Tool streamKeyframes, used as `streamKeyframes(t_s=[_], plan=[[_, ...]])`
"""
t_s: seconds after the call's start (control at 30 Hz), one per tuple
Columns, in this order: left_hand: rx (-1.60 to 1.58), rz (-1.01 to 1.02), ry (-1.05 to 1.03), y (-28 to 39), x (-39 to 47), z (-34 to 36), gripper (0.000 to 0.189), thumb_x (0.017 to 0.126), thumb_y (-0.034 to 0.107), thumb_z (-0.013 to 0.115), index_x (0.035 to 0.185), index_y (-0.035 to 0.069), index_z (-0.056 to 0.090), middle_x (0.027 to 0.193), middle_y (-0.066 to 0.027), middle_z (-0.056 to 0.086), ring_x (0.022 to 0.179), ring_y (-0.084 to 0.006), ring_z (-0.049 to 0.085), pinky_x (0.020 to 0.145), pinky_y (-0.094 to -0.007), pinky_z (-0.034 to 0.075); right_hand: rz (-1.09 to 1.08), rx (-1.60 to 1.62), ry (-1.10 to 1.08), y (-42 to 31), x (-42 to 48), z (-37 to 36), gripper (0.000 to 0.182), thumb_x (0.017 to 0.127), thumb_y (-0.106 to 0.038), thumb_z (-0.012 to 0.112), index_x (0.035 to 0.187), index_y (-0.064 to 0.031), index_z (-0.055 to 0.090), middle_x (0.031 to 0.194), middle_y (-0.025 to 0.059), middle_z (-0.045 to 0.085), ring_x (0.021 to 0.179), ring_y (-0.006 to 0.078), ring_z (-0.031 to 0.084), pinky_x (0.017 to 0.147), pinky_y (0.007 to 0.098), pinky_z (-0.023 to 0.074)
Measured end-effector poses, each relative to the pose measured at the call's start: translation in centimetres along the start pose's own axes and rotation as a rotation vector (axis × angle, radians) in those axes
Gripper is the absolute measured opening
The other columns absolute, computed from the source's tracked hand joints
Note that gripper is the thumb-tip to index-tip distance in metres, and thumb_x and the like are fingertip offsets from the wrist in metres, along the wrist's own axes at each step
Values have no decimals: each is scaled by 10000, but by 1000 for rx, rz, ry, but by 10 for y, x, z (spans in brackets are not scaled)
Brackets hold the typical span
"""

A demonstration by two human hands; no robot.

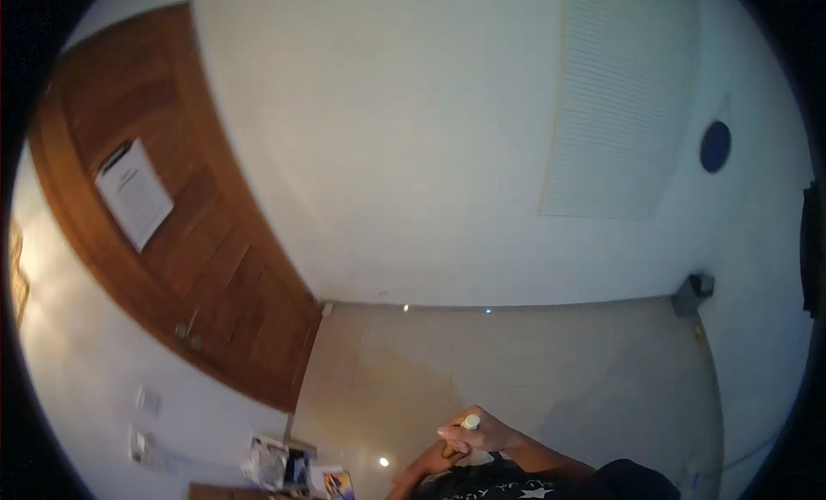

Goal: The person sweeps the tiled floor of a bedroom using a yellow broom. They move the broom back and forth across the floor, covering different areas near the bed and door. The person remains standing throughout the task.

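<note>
In front of my dark shirt, my right hand (490, 431) wraps around a slim object with a white rounded end (471, 422). That end points up toward the camera, between thumb and fingers. My left hand (437, 460) is just below and to the left, closed around the lower part of the same object and touching my right hand. The rest of the object is hidden by my hands and shirt, so its kind cannot be told. Beneath my hands lies a pale tiled floor (516, 364).
A brown wooden door (219, 261) with a clipboard of paper (137, 196) stands left. A dark bin (690, 297) occupies the far right corner. Low left, a brown furniture top (216, 492) adjoins a crumpled white bag (266, 464) and a colourful printed item (339, 484).
</note>
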State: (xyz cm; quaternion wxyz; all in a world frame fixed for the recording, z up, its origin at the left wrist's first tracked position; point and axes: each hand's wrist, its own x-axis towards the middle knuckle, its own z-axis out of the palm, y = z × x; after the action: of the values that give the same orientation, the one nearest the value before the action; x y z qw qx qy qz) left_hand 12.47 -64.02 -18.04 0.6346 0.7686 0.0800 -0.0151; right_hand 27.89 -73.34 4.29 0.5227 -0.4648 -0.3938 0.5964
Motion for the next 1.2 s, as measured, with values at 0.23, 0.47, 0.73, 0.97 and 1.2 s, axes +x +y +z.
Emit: streamKeyframes(t_s=[0.23,0.47,0.73,0.97,1.2], plan=[[-70,-75,311,37,-92,-20,375,920,303,693,1197,55,643,1123,-129,683,1055,-232,641,938,-374,494,11,-301,-211,-33,39,85,425,1021,-208,580,641,-23,537,610,-2,519,582,78,471,556,259,388],[-163,-313,350,26,-121,-49,431,894,438,728,835,18,655,723,-71,611,697,-164,632,714,-369,504,60,-186,-201,-10,94,99,426,1033,-171,560,633,-29,534,620,37,568,592,122,547,592,279,443],[-63,-484,811,-161,-106,-22,363,924,372,663,915,10,651,780,-150,655,727,-291,608,705,-435,492,276,-304,-369,143,186,32,451,1029,-278,588,666,-10,587,645,33,566,681,141,574,679,301,474],[33,-671,705,-157,-61,-46,318,870,364,629,977,78,715,928,-220,705,889,-425,673,784,-503,525,263,-339,-431,116,228,-23,454,1020,-286,605,674,8,586,645,7,534,665,107,516,647,281,427],[206,-348,874,-124,-1,-101,325,867,379,635,921,65,702,852,-205,690,839,-419,665,737,-521,509,19,-556,-388,26,214,-13,382,978,-150,642,646,8,541,621,32,517,596,102,459,588,320,396]])
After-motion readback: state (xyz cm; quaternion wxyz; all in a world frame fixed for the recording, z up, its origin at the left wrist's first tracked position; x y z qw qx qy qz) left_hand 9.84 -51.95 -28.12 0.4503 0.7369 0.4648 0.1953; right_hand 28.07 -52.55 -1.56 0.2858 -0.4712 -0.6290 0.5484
